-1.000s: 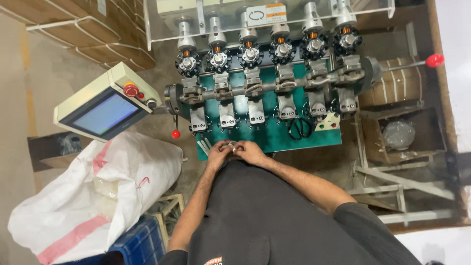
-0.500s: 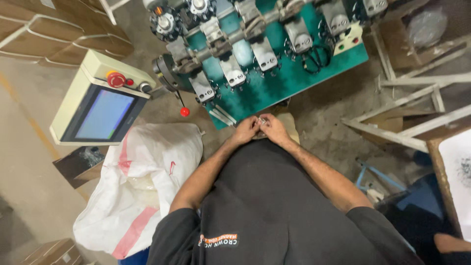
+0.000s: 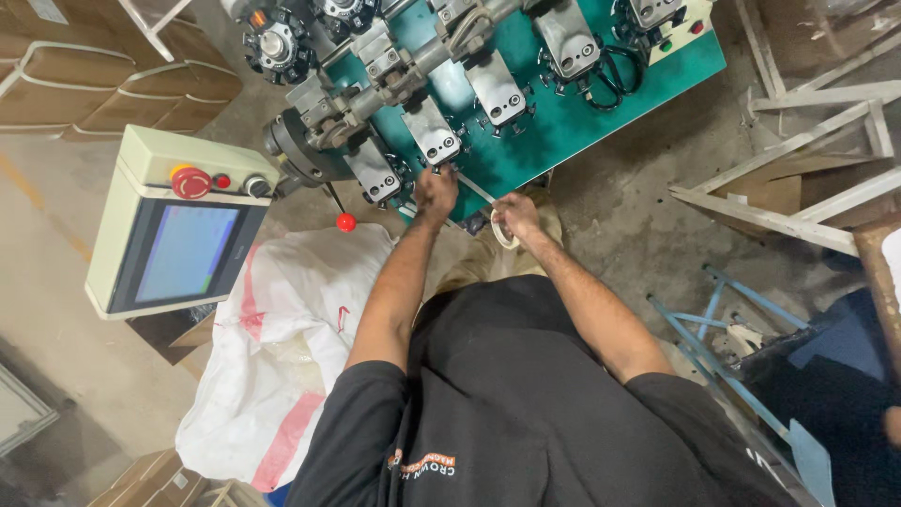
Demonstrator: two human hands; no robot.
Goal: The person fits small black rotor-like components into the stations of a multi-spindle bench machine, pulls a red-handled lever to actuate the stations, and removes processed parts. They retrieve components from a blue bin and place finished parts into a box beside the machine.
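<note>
Head view, looking straight down over a person in a black shirt who stands at a green machine (image 3: 563, 122). A row of grey metal heads (image 3: 496, 92) runs across its top along a shaft; four show clearly, and more are cut off by the frame's upper edge.

To the left of the machine stands a cream control box (image 3: 178, 221) with a blue screen, one red button and two smaller knobs on its top face. A lever with a red ball (image 3: 346, 222) hangs below the machine's left end. A white sack (image 3: 282, 347) with red stripes lies on the floor beside the person's left arm. Stacked cardboard boxes (image 3: 103, 84) fill the upper left corner. On the right are pale wooden frames (image 3: 798, 160) and a blue metal frame (image 3: 723, 329). Nothing blocks the hands.

Both arms stretch forward, elbows bent. The left hand (image 3: 435, 192) is up at the machine's front edge, fingers curled closed on the end of a strip of white tape (image 3: 474, 191). The right hand (image 3: 517, 216) sits lower and a little apart, gripping a roll (image 3: 498, 228) of the tape. The strip runs taut between the two hands, just over the green edge.
</note>
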